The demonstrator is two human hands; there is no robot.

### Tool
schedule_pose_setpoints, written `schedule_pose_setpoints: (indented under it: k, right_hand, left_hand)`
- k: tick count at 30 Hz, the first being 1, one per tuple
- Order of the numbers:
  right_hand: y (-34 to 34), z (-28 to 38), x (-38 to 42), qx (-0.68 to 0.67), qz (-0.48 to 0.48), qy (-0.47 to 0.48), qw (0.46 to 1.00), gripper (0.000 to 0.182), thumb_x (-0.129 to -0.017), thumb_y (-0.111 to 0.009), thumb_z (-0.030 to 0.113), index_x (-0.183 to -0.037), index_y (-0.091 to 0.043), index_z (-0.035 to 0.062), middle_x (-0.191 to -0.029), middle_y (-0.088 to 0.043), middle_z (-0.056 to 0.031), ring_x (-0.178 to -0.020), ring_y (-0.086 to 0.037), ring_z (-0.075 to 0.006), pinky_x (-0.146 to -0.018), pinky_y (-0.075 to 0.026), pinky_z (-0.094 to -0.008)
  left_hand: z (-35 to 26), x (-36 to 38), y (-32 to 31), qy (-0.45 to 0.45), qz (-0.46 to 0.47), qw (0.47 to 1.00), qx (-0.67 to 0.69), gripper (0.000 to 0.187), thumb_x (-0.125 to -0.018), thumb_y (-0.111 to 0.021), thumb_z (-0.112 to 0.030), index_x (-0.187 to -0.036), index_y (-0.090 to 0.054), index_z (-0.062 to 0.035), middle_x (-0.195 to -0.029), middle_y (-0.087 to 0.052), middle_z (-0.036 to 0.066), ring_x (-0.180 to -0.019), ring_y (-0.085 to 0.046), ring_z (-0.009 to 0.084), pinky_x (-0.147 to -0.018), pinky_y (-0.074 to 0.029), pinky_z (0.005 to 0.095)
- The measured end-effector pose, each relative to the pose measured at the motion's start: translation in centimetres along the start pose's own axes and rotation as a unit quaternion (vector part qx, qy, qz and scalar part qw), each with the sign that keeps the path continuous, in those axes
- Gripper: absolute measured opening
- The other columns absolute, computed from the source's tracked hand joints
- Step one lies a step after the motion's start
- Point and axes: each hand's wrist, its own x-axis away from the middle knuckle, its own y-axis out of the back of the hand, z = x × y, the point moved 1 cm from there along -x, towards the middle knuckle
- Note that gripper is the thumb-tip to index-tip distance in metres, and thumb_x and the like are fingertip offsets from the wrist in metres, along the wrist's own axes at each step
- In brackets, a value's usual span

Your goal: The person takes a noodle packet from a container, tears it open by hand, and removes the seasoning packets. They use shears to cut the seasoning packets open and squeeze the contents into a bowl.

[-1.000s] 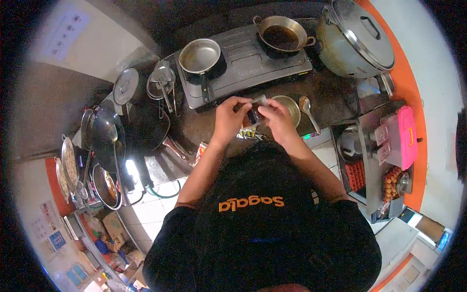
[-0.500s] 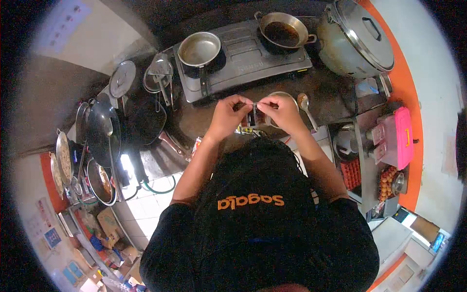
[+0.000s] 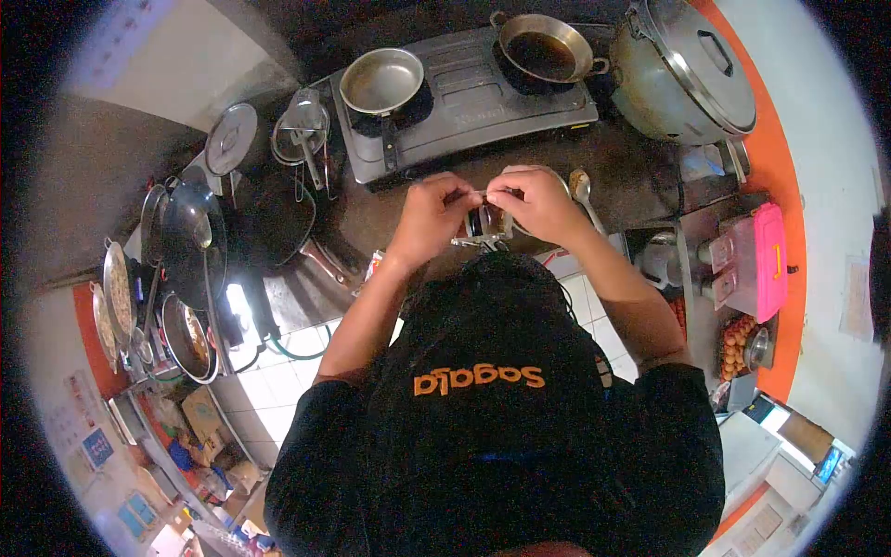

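My left hand (image 3: 434,215) and my right hand (image 3: 536,202) meet over the counter with fingertips closed. Between them they pinch the upper edge of a small packet (image 3: 489,221), which hangs below the fingers. It looks dark inside with pale edges; its print cannot be read. Partly covered by my right hand is a round dish (image 3: 563,186), of which only the rim shows. Just right of that hand lies a spoon (image 3: 582,188) with some food on its bowl.
Ahead stands a gas stove (image 3: 464,116) with a saucepan (image 3: 382,82) and a two-handled wok (image 3: 546,51) holding dark liquid. A large lidded pot (image 3: 682,79) is at right, above a pink-lidded box (image 3: 768,251) and eggs (image 3: 736,348). Several pans, including a black wok (image 3: 190,265), crowd the left.
My hands stay pinched on the packet and shift slightly, with more of the packet now visible beneath them. The whole view has tilted a little.
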Motion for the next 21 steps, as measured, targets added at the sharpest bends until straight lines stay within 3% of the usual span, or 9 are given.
schedule_pose_setpoints:
  k: [2,6,9,11,15,17,21]
  right_hand:
    - [0.3,-0.2,-0.1,0.014,-0.018,0.017,1.0,0.014,-0.081,-0.065,0.013,-0.084,-0.066,-0.0004,-0.074,-0.062,-0.0113,-0.067,-0.059,-0.0206,-0.061,-0.045,-0.0316]
    - [0.5,-0.2,-0.7,0.012,-0.02,0.029,0.999,0.014,-0.081,-0.065,0.012,-0.085,-0.065,-0.0013,-0.075,-0.062,-0.0112,-0.068,-0.058,-0.0203,-0.061,-0.045,-0.0308]
    - [0.4,-0.1,-1.1,-0.045,0.015,-0.013,0.999,0.014,-0.081,-0.065,0.012,-0.086,-0.065,-0.0015,-0.075,-0.062,-0.0104,-0.067,-0.058,-0.0193,-0.062,-0.045,-0.0305]
    - [0.6,0.5,-1.5,-0.022,0.035,0.019,0.999,0.015,-0.079,-0.065,0.015,-0.082,-0.066,0.0006,-0.076,-0.063,-0.0134,-0.07,-0.061,-0.0307,-0.064,-0.048,-0.0365]
    - [0.0,0.3,-1.4,0.029,0.004,0.063,0.998,0.014,-0.079,-0.064,0.015,-0.081,-0.066,0.0009,-0.076,-0.064,-0.0146,-0.072,-0.062,-0.0317,-0.065,-0.048,-0.0377]
    - [-0.1,0.8,-1.2,0.052,-0.003,0.023,0.998,0.014,-0.08,-0.064,0.014,-0.08,-0.067,0.001,-0.077,-0.063,-0.0157,-0.074,-0.062,-0.033,-0.066,-0.048,-0.0394]
    - [-0.3,-0.6,-1.1,0.034,-0.001,0.051,0.998,0.014,-0.08,-0.064,0.012,-0.084,-0.064,-0.0012,-0.075,-0.06,-0.0155,-0.07,-0.059,-0.0312,-0.063,-0.045,-0.0367]
  left_hand:
    - [-1.0,0.0,0.6,0.068,-0.002,0.997,-0.023,0.011,-0.08,-0.068,-0.009,-0.082,-0.066,0.0017,-0.077,-0.062,0.01,-0.066,-0.059,0.0173,-0.061,-0.047,0.0298]
    - [-1.0,-0.1,1.0,0.059,-0.012,0.998,0.024,0.01,-0.08,-0.068,-0.007,-0.08,-0.065,0.0026,-0.076,-0.061,0.01,-0.064,-0.058,0.0169,-0.059,-0.047,0.0295]
    - [0.0,-0.1,0.6,0.054,-0.01,0.997,0.057,0.007,-0.079,-0.067,-0.003,-0.081,-0.065,0.0031,-0.074,-0.06,0.009,-0.063,-0.058,0.0171,-0.059,-0.046,0.0293]
    - [-1.3,-0.1,0.7,0.017,-0.014,0.998,0.067,0.005,-0.079,-0.066,0.0,-0.082,-0.064,0.0038,-0.073,-0.059,0.008,-0.064,-0.058,0.017,-0.058,-0.046,0.0288]
    - [-1.7,0.0,0.9,0.087,-0.002,0.992,0.09,0.007,-0.079,-0.068,-0.002,-0.082,-0.065,0.0027,-0.075,-0.061,0.009,-0.066,-0.058,0.0177,-0.06,-0.047,0.0294]
    - [-1.0,0.0,1.0,0.031,-0.02,0.999,0.027,0.008,-0.078,-0.069,-0.005,-0.083,-0.066,0.0011,-0.077,-0.063,0.009,-0.068,-0.059,0.0171,-0.062,-0.047,0.0294]
    - [1.6,0.3,0.5,0.006,-0.041,0.998,-0.041,0.009,-0.078,-0.07,-0.008,-0.084,-0.067,-0.0004,-0.079,-0.064,0.009,-0.07,-0.059,0.016,-0.064,-0.047,0.0289]
